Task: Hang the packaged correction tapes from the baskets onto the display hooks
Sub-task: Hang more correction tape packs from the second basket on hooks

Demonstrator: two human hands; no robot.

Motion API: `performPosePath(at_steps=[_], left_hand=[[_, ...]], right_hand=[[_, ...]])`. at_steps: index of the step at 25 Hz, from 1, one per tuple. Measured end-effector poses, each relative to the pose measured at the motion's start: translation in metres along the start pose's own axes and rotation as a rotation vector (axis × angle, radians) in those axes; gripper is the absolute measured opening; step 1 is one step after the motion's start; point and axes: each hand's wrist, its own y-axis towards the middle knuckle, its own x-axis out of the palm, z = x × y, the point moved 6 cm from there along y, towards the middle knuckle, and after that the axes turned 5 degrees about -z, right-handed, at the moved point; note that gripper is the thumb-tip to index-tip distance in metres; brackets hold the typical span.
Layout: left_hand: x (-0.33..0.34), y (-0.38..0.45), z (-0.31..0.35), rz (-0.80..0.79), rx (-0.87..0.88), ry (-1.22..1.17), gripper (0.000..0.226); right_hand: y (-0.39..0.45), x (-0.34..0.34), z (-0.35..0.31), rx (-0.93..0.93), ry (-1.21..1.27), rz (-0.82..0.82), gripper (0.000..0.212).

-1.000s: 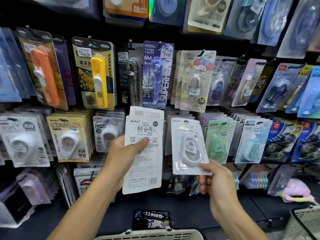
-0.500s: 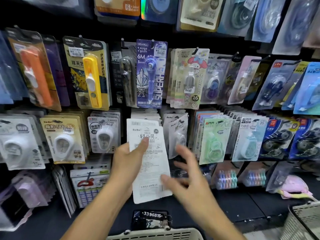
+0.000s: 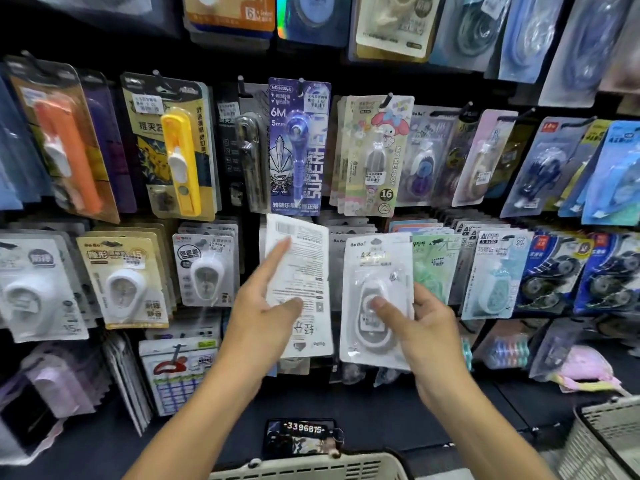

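The left hand (image 3: pixel 263 317) is pinching an upside-down, back-facing correction tape pack (image 3: pixel 298 285), probably for turning it; the right hand (image 3: pixel 419 327) is pinching a front-facing pack (image 3: pixel 377 299) low on its blister, near its hook row.

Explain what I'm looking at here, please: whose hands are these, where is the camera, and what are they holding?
There is no machine: a person is stocking a shop display, and the one camera sits on their head, looking forward and down. The left hand holds a white pack with its printed back facing us, upside down. The right hand pinches a clear-fronted correction tape pack, thumb on its front. Behind them a dark wall of display hooks carries many hanging packs. At the bottom edge is the rim of a pale basket, with a second basket at lower right.
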Motion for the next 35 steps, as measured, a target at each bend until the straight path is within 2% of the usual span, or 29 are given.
performPosePath(at_steps=[2, 3, 4, 6, 8, 10, 12, 13, 14, 15, 16, 17, 18, 19, 21, 22, 24, 26, 28, 30, 35], left_hand=[[-0.014, 0.004, 0.0, 0.021, 0.005, 0.032, 0.107], [-0.017, 0.005, -0.001, 0.033, 0.0, 0.045, 0.111], [-0.019, 0.006, -0.001, 0.049, 0.002, 0.064, 0.107], [-0.022, 0.01, -0.008, 0.071, 0.023, 0.086, 0.083], [-0.023, 0.013, -0.011, 0.102, 0.039, 0.069, 0.061], [-0.024, 0.017, -0.01, 0.113, 0.073, 0.048, 0.056], [-0.02, 0.017, -0.006, 0.085, 0.123, 0.077, 0.058], [-0.017, 0.016, -0.003, 0.054, 0.168, 0.114, 0.06], [-0.013, 0.016, -0.001, 0.016, 0.219, 0.167, 0.063], [-0.009, 0.014, 0.0, -0.02, 0.277, 0.24, 0.066], [-0.005, 0.012, 0.003, -0.049, 0.348, 0.322, 0.066], [-0.003, 0.011, 0.005, -0.068, 0.418, 0.398, 0.064], [-0.004, 0.01, 0.006, -0.076, 0.467, 0.47, 0.063], [-0.005, 0.01, 0.007, -0.074, 0.5, 0.547, 0.064], [-0.002, 0.009, 0.009, -0.088, 0.564, 0.707, 0.064], [0.001, 0.008, 0.008, -0.099, 0.593, 0.782, 0.064], [0.004, 0.009, -0.001, -0.109, 0.564, 0.908, 0.076], [-0.001, 0.012, -0.012, -0.081, 0.445, 1.0, 0.088], [-0.011, 0.016, -0.026, -0.09, 0.331, 1.051, 0.082], [-0.015, 0.019, -0.035, -0.141, 0.279, 1.071, 0.073], [-0.01, 0.021, -0.045, -0.171, 0.264, 1.104, 0.07]], right_hand=[[0.018, -0.006, -0.003, 0.023, 0.004, 0.004, 0.037], [0.025, -0.006, -0.003, 0.038, -0.006, 0.013, 0.043], [0.031, -0.007, 0.0, 0.056, -0.027, 0.032, 0.048], [0.037, -0.008, 0.009, 0.094, -0.057, 0.079, 0.052], [0.037, -0.014, 0.017, 0.094, -0.032, 0.184, 0.042], [0.039, -0.019, 0.013, 0.021, -0.071, 0.245, 0.028], [0.046, -0.013, 0.006, -0.007, -0.246, 0.15, 0.018], [0.047, -0.008, 0.002, -0.017, -0.414, 0.104, 0.015], [0.046, -0.004, -0.001, -0.039, -0.562, 0.079, 0.014], [0.043, -0.001, -0.003, -0.049, -0.6, 0.051, 0.02], [0.04, 0.003, -0.001, -0.012, -0.484, -0.023, 0.027], [0.035, 0.011, 0.004, 0.087, -0.212, -0.16, 0.038], [0.026, 0.025, 0.01, 0.248, 0.076, -0.362, 0.046], [0.015, 0.035, 0.009, 0.359, 0.245, -0.508, 0.05], [0.003, 0.04, 0.006, 0.378, 0.3, -0.668, 0.054], [0.005, 0.038, 0.007, 0.313, 0.242, -0.668, 0.059], [0.013, 0.03, 0.006, 0.154, 0.155, -0.509, 0.066], [0.019, 0.014, 0.004, 0.053, 0.12, -0.278, 0.063], [0.018, -0.001, 0.003, 0.02, 0.052, -0.065, 0.054], [0.014, -0.008, 0.006, 0.01, -0.02, 0.026, 0.049], [0.009, -0.019, 0.016, 0.046, 0.063, 0.184, 0.033]])
